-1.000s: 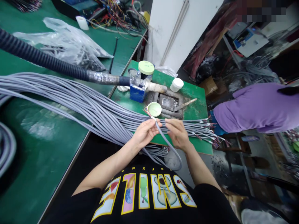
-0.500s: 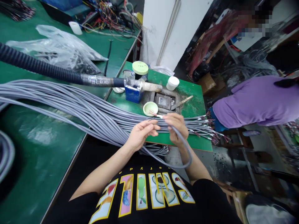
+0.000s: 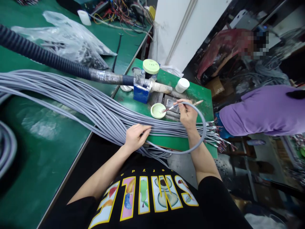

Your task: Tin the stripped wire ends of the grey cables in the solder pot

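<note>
My right hand pinches the end of one grey cable, which loops out to the right and back under my wrist. The cable's stripped wire tips reach over a small pale green dish. My left hand rests on the thick bundle of grey cables lying across the green bench, its fingers curled loosely over the strands.
Behind the dish sit a square metal pot, a blue block with a corrugated black hose, a white jar and a green-lidded jar. A person in purple bends at the right. A plastic bag lies at the back left.
My right hand has carried the cable end forward from in front of me to the green dish. My left hand let go of that cable and dropped onto the bundle.
</note>
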A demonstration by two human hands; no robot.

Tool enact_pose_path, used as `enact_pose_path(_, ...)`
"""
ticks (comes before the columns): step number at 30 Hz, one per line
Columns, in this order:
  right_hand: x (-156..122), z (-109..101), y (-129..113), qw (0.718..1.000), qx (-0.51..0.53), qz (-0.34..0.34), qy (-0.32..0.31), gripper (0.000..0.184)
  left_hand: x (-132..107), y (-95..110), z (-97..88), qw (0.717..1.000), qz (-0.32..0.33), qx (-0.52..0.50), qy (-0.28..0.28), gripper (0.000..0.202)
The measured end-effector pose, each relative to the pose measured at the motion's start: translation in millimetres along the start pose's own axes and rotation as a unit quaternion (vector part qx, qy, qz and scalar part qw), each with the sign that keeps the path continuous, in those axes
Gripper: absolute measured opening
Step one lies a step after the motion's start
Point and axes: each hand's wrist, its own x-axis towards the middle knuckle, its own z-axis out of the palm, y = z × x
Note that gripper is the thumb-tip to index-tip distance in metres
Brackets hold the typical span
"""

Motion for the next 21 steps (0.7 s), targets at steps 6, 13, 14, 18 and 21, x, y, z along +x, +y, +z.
enact_pose_path(6, 7.6, 18.1, 3.8, 0.999, -0.030, -0.016, -0.043, 0.023, -2.3, -1.9, 0.2, 1.000, 0.018, 0.007, 0.006, 0.015)
enact_pose_path(13, 8.5, 22.8, 5.9, 0.992, -0.033, -0.076, -0.100, 0.021, -2.9, -2.7, 1.1, 1.000, 0.025, 0.018, 0.002, 0.016)
enact_pose_path(14, 7.6, 22.4, 6.7, 0.991, -0.029, -0.079, -0.105, 0.021, -3.1, -2.8, 1.2, 0.999, 0.026, 0.022, 0.000, 0.016)
enact_pose_path(18, 4.0, 21.8, 11.5, 0.991, -0.012, -0.080, -0.110, 0.019, -3.2, -2.9, 1.0, 0.998, 0.038, 0.046, -0.001, 0.016)
enact_pose_path(21, 3.2, 22.9, 14.7, 0.990, -0.006, -0.068, -0.120, 0.020, -2.9, -2.7, 0.9, 0.997, 0.039, 0.059, -0.003, 0.016)
